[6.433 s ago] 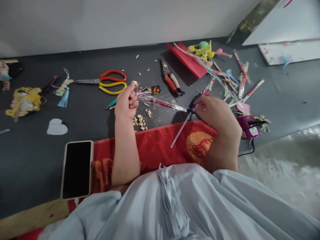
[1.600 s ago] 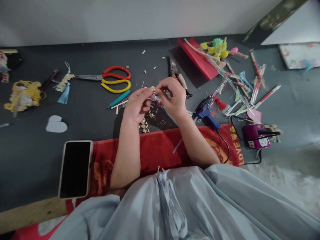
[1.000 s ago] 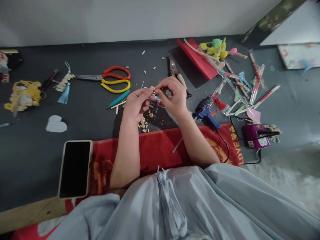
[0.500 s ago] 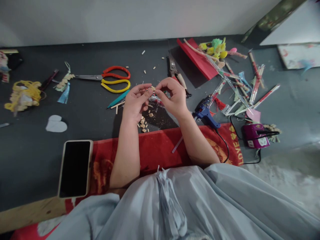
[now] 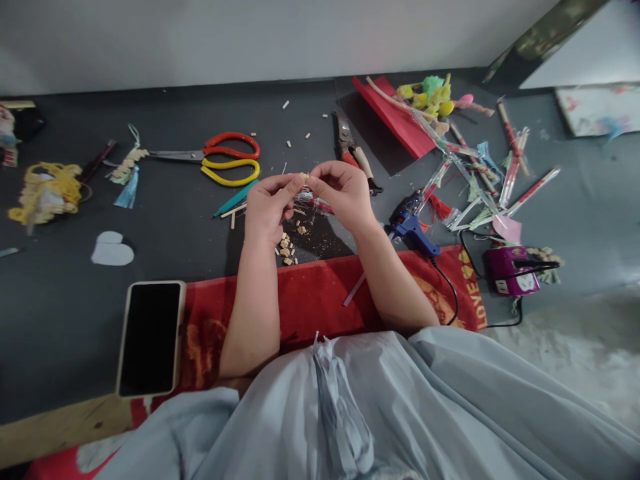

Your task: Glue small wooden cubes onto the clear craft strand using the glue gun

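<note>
Over the middle of the table, my left hand [image 5: 270, 205] and my right hand [image 5: 345, 195] meet at the fingertips. Both are closed in a pinch on one small pale beige piece [image 5: 305, 178], mostly covered by the thumbs and forefingers. Its exact kind is too small to make out. Below the hands lie several small beige bits [image 5: 285, 252] with fine crumbs around them. A teal pen-like tool [image 5: 235, 199] and thin pale sticks rest just left of my left hand. Behind my right hand are pruning shears [image 5: 347, 137] with a red and a white handle.
Scissors [image 5: 231, 159] with red and yellow handles lie to the left. A blue glue gun [image 5: 414, 227] and its cord are right of my right arm. A phone [image 5: 152, 339] sits by the red towel [image 5: 315, 300]. Wrapped sticks [image 5: 514, 167] and red paper [image 5: 395, 120] lie at the right.
My right hand has dipped slightly towards me, and its fingertips have closed in against those of my left hand around the small piece. The things on the table stay where they were.
</note>
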Available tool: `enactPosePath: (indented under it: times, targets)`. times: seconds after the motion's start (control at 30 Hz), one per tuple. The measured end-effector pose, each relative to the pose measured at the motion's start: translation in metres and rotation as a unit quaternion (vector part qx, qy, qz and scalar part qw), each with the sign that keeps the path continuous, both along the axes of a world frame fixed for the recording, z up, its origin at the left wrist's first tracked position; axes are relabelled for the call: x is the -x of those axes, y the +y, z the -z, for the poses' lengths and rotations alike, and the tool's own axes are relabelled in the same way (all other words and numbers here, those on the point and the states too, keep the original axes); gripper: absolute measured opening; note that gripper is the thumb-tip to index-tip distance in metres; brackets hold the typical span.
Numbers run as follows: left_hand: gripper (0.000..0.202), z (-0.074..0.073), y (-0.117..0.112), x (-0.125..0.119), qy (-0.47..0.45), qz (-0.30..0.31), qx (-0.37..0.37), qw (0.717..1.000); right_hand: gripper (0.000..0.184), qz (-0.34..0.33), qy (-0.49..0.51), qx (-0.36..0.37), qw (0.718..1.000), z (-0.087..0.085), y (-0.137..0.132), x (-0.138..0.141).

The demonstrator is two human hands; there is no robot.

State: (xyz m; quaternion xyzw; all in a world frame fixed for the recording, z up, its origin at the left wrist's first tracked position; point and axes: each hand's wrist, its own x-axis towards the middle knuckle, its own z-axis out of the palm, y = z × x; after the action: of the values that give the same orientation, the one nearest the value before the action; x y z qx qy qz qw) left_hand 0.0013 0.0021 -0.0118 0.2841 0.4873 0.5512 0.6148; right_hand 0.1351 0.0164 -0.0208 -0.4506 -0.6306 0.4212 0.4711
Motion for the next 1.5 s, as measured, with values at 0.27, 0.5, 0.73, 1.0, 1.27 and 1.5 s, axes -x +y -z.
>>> enactPosePath:
  times: [0.27, 0.5, 0.73, 1.0, 1.27, 1.5]
  targets:
    - [0.013, -0.001, 0.0, -0.001, -0.011, -0.014, 0.013, 1.0, 0.041, -0.018, 0.045, 0.027, 0.998, 0.002, 0.002, 0.0]
    - [0.011, -0.001, 0.0, -0.001, -0.013, -0.004, 0.022, 1.0, 0.042, -0.019, 0.04, 0.031, 0.999, 0.001, 0.002, 0.0]
    - [0.021, -0.003, 0.0, -0.001, -0.005, 0.015, 0.022, 1.0, 0.04, 0.005, 0.078, 0.064, 0.995, 0.0, 0.002, 0.003]
    - [0.027, -0.006, 0.001, 0.0, -0.055, 0.03, 0.07, 0.996, 0.038, 0.013, 0.09, 0.077, 0.993, -0.004, 0.001, 0.004]
    - [0.029, -0.001, 0.002, 0.001, -0.04, 0.029, 0.055, 0.997, 0.044, -0.008, 0.073, 0.1, 0.992, -0.014, -0.005, 0.008]
    - [0.023, -0.003, 0.001, -0.001, -0.056, 0.01, 0.052, 0.997, 0.024, 0.021, 0.033, 0.081, 0.996, -0.011, -0.005, 0.008]
